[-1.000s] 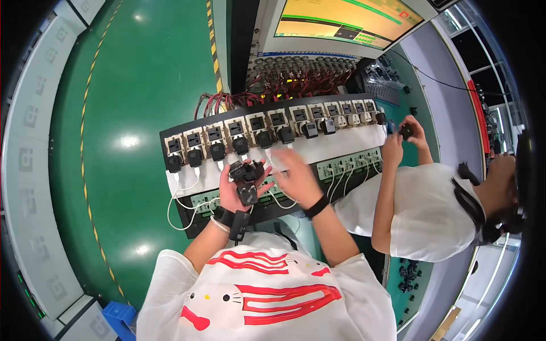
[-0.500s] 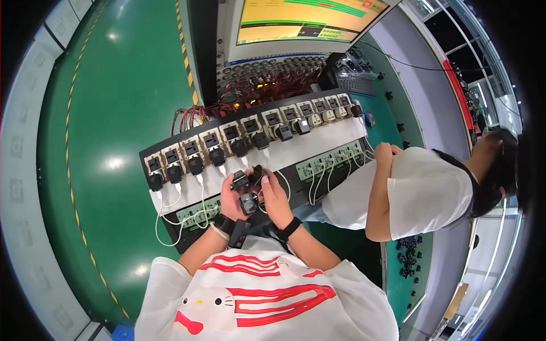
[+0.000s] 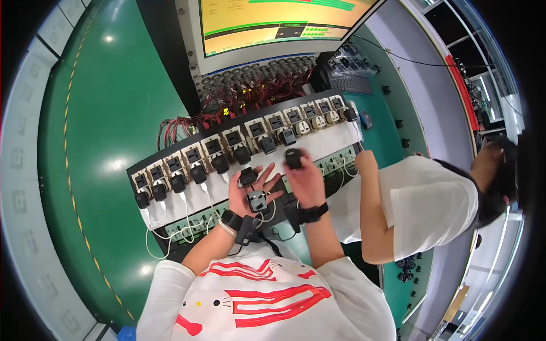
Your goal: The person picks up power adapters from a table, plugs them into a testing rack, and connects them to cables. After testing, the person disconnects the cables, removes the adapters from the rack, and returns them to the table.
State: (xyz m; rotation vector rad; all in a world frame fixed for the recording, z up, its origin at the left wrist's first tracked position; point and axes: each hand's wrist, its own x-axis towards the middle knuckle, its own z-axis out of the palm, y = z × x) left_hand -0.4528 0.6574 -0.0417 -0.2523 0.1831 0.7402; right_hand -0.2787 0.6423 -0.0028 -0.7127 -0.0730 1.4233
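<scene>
My left hand point(image 3: 242, 196) is palm up with its fingers spread, and two black power adapters lie in it. The upper adapter point(image 3: 248, 177) rests by the fingers; metal pins show on the lower adapter point(image 3: 257, 200). To the right, my raised right hand point(image 3: 307, 184) grips another black plug adapter point(image 3: 293, 158) in its fingertips, in front of the socket row. Along the slanted rack point(image 3: 244, 177) runs a row of sockets, most with black adapters plugged in, such as one adapter point(image 3: 219, 164). White cables hang from several of them.
A monitor point(image 3: 284, 28) stands behind the rack, above bundled red wires point(image 3: 250, 102). Green terminal boards point(image 3: 190, 223) with white cables line the rack's front. At the right another person point(image 3: 421, 204) reaches toward the rack's end. A keyboard point(image 3: 354, 85) and mouse point(image 3: 365, 120) lie beyond.
My hands have parted: the right one has moved up and right with one adapter. The left fingers have spread around the other two. The view has shifted a little.
</scene>
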